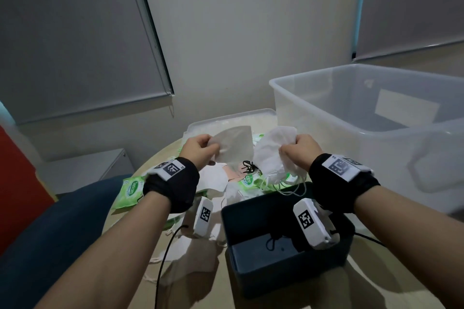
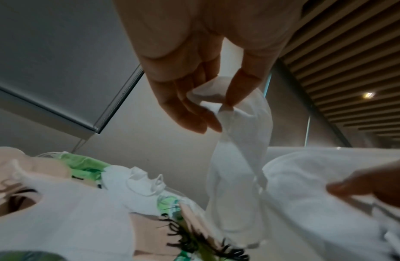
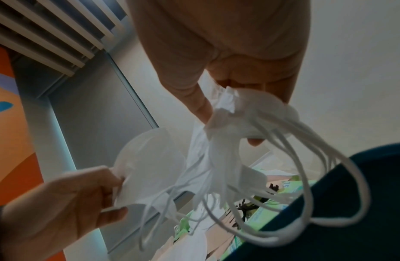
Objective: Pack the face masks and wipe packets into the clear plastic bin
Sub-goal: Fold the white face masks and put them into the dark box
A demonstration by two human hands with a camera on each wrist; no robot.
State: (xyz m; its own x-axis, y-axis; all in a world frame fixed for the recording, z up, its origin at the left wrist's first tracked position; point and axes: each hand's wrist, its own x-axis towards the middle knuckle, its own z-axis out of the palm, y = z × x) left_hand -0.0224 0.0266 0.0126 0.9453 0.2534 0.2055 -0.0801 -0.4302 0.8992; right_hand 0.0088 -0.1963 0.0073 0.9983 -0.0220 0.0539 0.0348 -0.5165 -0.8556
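Observation:
My left hand (image 1: 200,148) pinches one white face mask (image 1: 236,145) by its edge, lifted above the pile; the left wrist view shows that mask (image 2: 237,159) hanging from thumb and fingers. My right hand (image 1: 298,149) grips a bunch of white masks (image 1: 272,153) with ear loops dangling; in the right wrist view the bunch (image 3: 234,123) is crumpled in its fingers. On the round table (image 1: 206,271) lies a heap of white and pink masks and green wipe packets (image 1: 131,189). The clear plastic bin (image 1: 376,128) stands at the right, seemingly with nothing in it.
A dark open box (image 1: 283,246) sits on the table in front of me, below my right wrist. A clear lid (image 1: 226,120) lies behind the pile. A blue chair (image 1: 50,233) is at the left. Walls and window blinds stand behind.

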